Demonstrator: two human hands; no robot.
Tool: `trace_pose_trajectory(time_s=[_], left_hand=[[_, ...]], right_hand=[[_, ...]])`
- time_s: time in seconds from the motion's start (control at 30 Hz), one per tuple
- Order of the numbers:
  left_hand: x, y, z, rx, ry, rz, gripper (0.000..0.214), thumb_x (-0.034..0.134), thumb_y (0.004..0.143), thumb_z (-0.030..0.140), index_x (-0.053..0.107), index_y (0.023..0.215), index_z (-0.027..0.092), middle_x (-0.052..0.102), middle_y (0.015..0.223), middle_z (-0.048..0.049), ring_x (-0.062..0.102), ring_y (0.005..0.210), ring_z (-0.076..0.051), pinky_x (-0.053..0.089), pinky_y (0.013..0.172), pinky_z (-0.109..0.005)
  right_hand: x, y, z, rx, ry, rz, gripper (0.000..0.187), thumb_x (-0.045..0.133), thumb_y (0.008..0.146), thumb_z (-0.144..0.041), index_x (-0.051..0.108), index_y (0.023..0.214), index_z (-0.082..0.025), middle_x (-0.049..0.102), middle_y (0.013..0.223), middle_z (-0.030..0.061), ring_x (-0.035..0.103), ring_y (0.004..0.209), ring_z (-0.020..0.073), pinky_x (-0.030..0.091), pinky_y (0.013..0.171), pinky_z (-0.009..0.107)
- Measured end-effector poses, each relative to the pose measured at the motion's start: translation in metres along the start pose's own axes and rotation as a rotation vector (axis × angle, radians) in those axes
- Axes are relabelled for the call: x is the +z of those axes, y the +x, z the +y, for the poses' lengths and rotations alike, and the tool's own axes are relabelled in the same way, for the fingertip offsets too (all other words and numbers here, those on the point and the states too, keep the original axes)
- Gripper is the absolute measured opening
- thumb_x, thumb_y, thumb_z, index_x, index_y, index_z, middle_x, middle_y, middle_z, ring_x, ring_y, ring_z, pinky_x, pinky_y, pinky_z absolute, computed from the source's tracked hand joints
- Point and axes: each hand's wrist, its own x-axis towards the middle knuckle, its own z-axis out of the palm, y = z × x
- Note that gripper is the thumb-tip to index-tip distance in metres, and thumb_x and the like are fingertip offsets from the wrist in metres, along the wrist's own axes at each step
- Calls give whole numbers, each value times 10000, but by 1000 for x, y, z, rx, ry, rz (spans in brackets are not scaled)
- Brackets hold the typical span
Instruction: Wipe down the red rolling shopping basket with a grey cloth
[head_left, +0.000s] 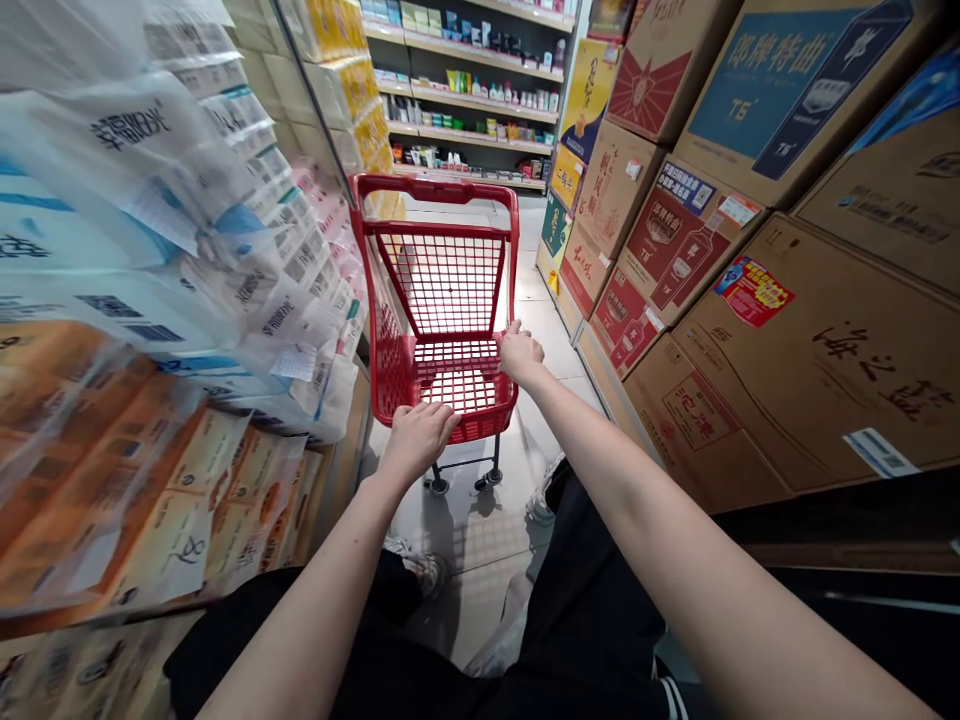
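Observation:
A red plastic shopping cart (380,375) with a grid-patterned basket stands right in front of me. My left hand (421,437) is closed over its near rim, at the left part of the front edge. Further up, at the right side rim, my right hand (520,352) grips the cart with fingers curled round it. No goods show inside the basket through the grid. Below it, dark legs and small wheels (438,484) rest on the pale tiled floor.
Wrapped packs of tissue paper (112,220) rise in stacks close on my left. Cardboard cartons (825,340) are piled along the right. Across the far end of the aisle, shelves (480,95) hold bottles and tubes. My feet (420,567) are just behind the cart.

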Motion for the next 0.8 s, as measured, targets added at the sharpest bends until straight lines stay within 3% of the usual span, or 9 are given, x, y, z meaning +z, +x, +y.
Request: trace_pose_trajectory(time_s=[0.07,0.17,0.3,0.53,0.67,0.8], left_hand=[[-2,-3,1,-12,0,-14,455,245,1024,463,613,905,222,709,981,-80,598,958,-243,318,810,-401],[-3,-3,6,-42,30,-37,456,252,1021,474,618,926,220,710,1005,-93,599,976,-250,328,808,-409],[-1,6,18,-85,80,-43,474,238,1020,484,620,950,213,708,1008,-104,609,977,-260,338,795,-412],[9,30,36,-143,59,-21,481,226,1022,437,644,1009,198,706,1034,-127,619,995,-286,345,801,-425],[11,35,40,-162,48,-14,477,238,1016,445,647,1020,201,705,1033,-135,621,995,-292,352,814,-427],[8,36,41,-167,42,-29,478,242,1012,452,650,1024,203,703,1051,-140,616,1012,-295,362,840,-433]], right_hand=[[-5,18,0,-22,27,-6,778,633,885,-242,245,1523,-23,552,1312,302,639,1156,322,531,913,400],[-6,39,1,-23,57,2,720,587,912,-244,254,1503,-3,578,1284,302,637,1157,324,518,921,410],[-1,42,9,-31,79,16,594,494,973,-332,328,1453,-24,645,1211,258,641,1144,325,509,918,429],[13,-7,28,64,85,79,502,580,939,-369,441,1319,-72,691,1127,219,687,1049,290,531,869,385],[23,-38,32,153,145,132,387,512,980,-386,478,1248,-109,698,1087,207,707,1000,273,541,838,363],[34,-61,24,242,237,189,417,427,1010,-442,482,1253,-108,692,1084,212,717,952,272,549,806,355]])
